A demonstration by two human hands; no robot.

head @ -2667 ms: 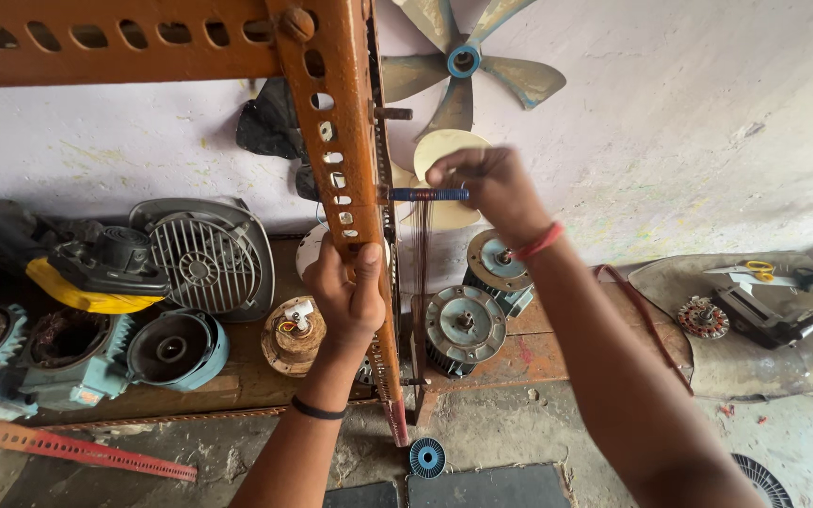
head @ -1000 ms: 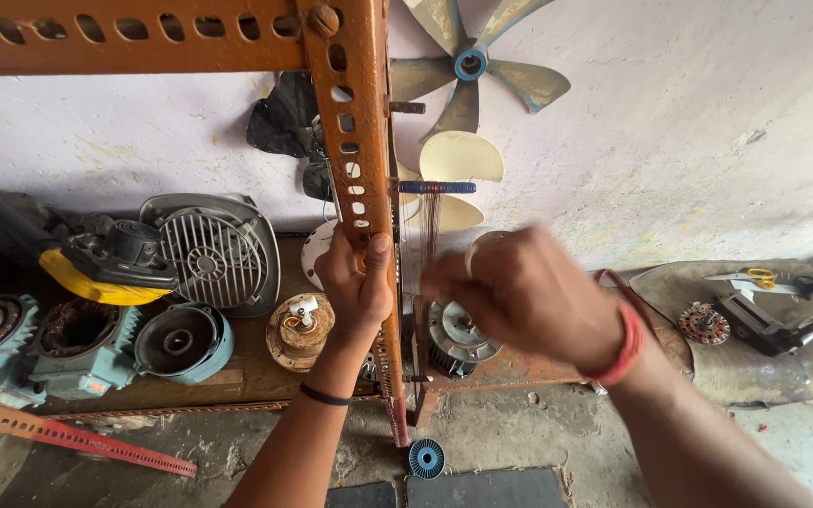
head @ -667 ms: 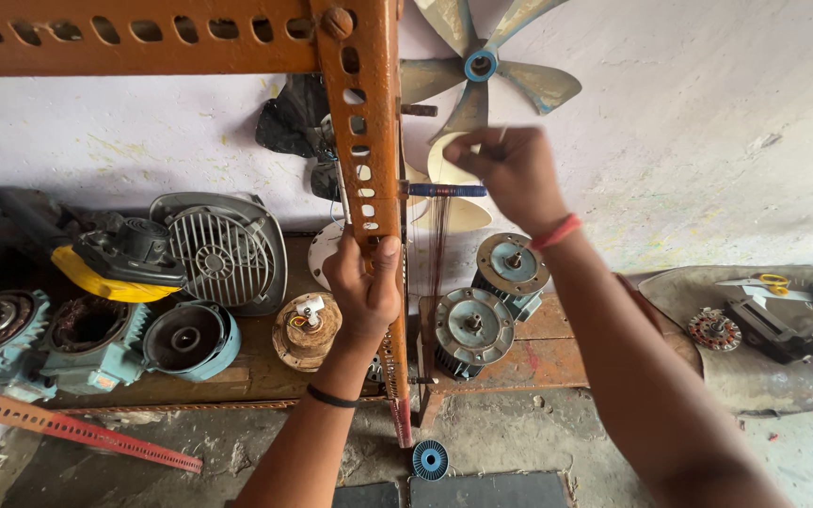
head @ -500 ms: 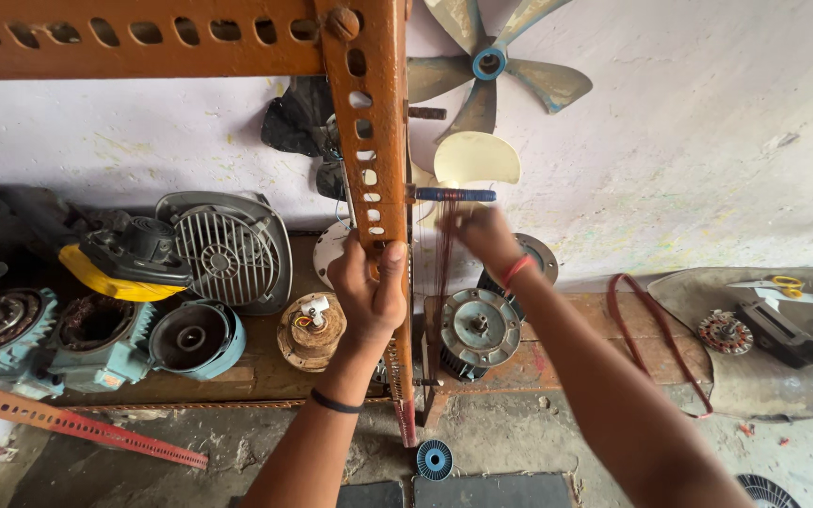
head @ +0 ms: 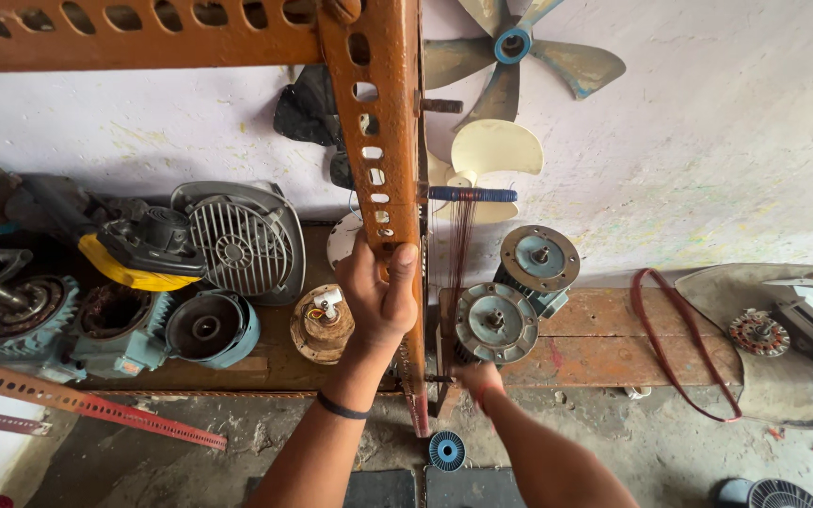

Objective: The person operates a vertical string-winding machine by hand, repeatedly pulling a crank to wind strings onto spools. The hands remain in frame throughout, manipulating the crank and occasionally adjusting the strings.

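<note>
The left hand (head: 380, 292) is gripping the orange slotted upright (head: 383, 141); the right hand (head: 478, 378) is sitting low beneath the copper wire strands (head: 458, 254), its grip impossible to tell.

A slotted metal upright (head: 383, 141) stands at centre, gripped by the left hand (head: 378, 292). Wire strands (head: 458, 254) hang just right of it. Motor housings (head: 237, 240) lie left; fan blades (head: 510, 56) hang on the wall behind.
</note>
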